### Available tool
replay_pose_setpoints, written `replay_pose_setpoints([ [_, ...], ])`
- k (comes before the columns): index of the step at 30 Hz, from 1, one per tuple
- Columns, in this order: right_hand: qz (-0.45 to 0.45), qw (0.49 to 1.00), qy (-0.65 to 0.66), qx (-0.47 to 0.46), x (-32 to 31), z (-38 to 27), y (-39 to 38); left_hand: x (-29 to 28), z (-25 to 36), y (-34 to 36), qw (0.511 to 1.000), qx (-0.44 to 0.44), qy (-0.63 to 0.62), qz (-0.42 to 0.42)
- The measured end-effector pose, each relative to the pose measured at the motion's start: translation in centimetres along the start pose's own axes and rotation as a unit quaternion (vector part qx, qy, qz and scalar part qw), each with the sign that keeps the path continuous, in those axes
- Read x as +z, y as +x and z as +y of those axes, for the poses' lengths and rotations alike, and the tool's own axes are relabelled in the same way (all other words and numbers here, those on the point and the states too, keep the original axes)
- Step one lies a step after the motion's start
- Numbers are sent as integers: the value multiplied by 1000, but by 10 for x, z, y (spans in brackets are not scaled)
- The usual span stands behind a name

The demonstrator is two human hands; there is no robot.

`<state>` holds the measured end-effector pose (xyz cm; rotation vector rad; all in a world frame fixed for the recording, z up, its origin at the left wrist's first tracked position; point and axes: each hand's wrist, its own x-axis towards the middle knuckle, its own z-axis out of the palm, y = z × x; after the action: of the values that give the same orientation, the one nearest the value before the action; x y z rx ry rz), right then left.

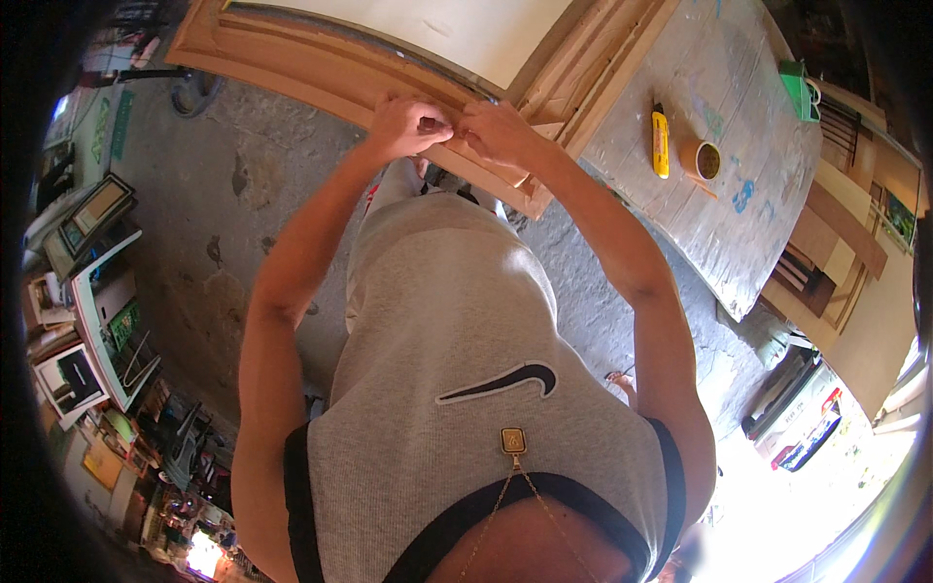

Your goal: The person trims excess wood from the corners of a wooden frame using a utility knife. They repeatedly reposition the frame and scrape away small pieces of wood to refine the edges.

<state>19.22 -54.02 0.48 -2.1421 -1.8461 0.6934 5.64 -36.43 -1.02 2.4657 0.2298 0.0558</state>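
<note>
Bare, worn concrete floor [243, 146] lay below, with a paint-stained grey table [622, 155] to the right. Across the top, a brown wooden frame [282, 60] around a pale panel [437, 29] stood directly before the person, its near corner out over the floor, probably to bring that rail within reach of both arms. What supported it was hidden.

Left hand [397, 131] and right hand [494, 134] met at the near rail, close beside each other, perhaps for fine, two-handed control. Their fingers were curled with the tips drawn in; I could not tell whether they pinched anything small. The rail's long axis ran from upper left to lower right; another rail led away toward the upper right. The frame's far end was cut off, so its overall long axis was unclear.

A yellow, dark-tipped tool [661, 144] lay beside a round tan container [701, 161], likely parked within reach.
</note>
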Motion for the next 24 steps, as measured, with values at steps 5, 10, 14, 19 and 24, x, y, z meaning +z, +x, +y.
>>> replay_pose_setpoints([
  [5, 16, 1000, -14, 19, 1, -5, -4, 16, 0, 7, 996, -68, -35, 43],
  [10, 35, 997, 8, 62, 2, -16, -8, 12, 1, 8, 995, -94, -28, 17],
  [14, 43, 997, -2, 58, 2, -17, -8, 5, 5, 8, 995, -92, -11, 18],
  [19, 62, 997, 6, 38, 5, -14, -8, 4, 6, 6, 996, -90, -8, 19],
  [24, 22, 998, 39, 47, 6, -18, -10, 1, 1, -5, 995, -53, -85, -7],
])
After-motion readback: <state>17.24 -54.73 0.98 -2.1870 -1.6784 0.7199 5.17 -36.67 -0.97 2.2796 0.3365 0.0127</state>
